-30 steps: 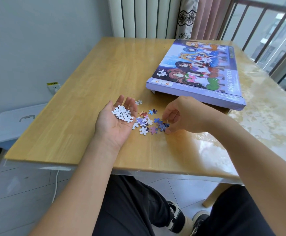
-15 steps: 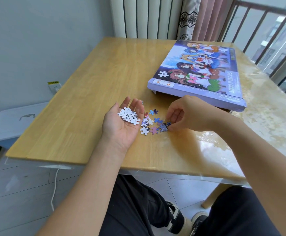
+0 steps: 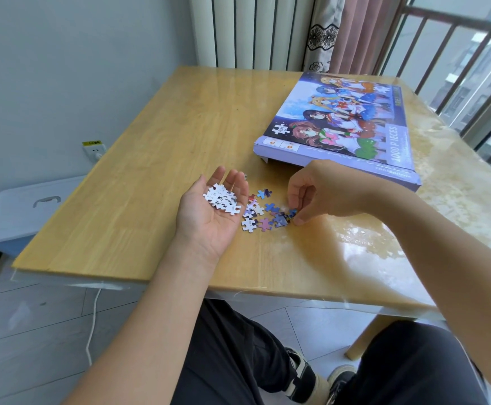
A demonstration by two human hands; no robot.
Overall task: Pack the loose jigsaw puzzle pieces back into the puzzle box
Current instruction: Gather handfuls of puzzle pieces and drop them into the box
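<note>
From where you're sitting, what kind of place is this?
Probably a room in a flat, not a workshop: a wooden table by a white radiator, a curtain, and a railed window facing other buildings.

I sit at a pale wooden table [image 3: 156, 182] under a clear, glossy cover, daylight glaring on its right side. Ahead stand a white ribbed radiator [image 3: 247, 30] and a pink curtain [image 3: 352, 33]; to my right, a dark window railing [image 3: 457, 62]. The grey wall [image 3: 63, 68] carries a socket [image 3: 94, 149] above a blue-lidded bin [image 3: 19, 211]. Grey tiles [image 3: 33, 331] cover the floor.
</note>
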